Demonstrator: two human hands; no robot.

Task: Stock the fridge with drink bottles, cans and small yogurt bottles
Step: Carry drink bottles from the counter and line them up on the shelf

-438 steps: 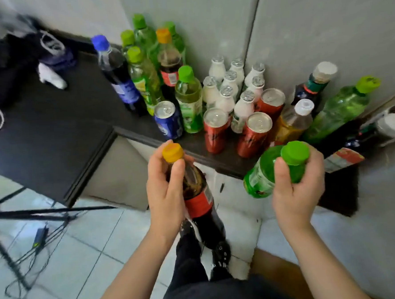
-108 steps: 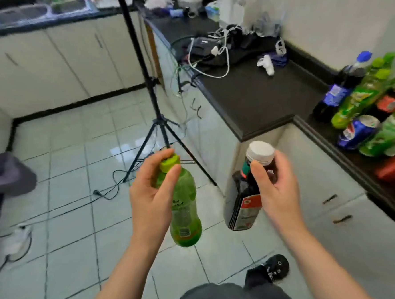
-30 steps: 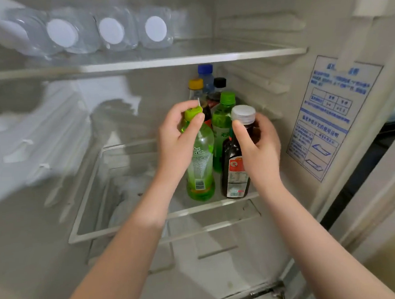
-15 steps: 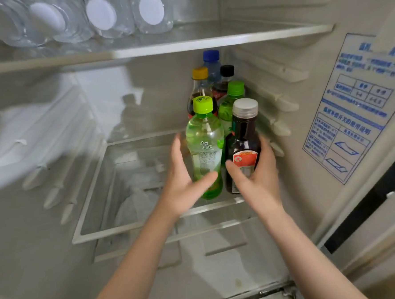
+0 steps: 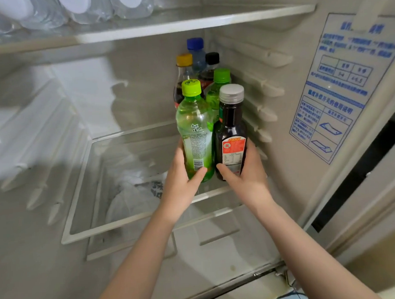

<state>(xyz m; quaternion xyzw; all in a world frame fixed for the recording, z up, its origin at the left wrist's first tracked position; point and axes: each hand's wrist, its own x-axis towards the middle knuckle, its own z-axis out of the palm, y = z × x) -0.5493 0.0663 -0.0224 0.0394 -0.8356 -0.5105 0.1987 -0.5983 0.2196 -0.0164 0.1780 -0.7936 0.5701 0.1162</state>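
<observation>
A green-capped green bottle (image 5: 194, 126) and a dark bottle with a silver cap (image 5: 231, 128) stand upright side by side at the right front of the glass fridge shelf (image 5: 131, 225). My left hand (image 5: 182, 180) grips the lower part of the green bottle, thumb across its front. My right hand (image 5: 246, 174) grips the base of the dark bottle. Behind them stand a green bottle (image 5: 219, 88), a yellow-capped cola bottle (image 5: 184, 76), a black-capped bottle (image 5: 212, 63) and a blue-capped bottle (image 5: 195, 50).
The upper shelf (image 5: 161, 24) holds several clear water bottles (image 5: 86, 8) lying on their sides. A white plastic bag (image 5: 134, 194) shows through the glass below. The fridge's right wall carries ribbed rails and a blue instruction sticker (image 5: 336, 90).
Both hands slid from the bottle caps down to the lower bodies after setting the two bottles on the shelf. The bottles now stand close together near the right wall.
</observation>
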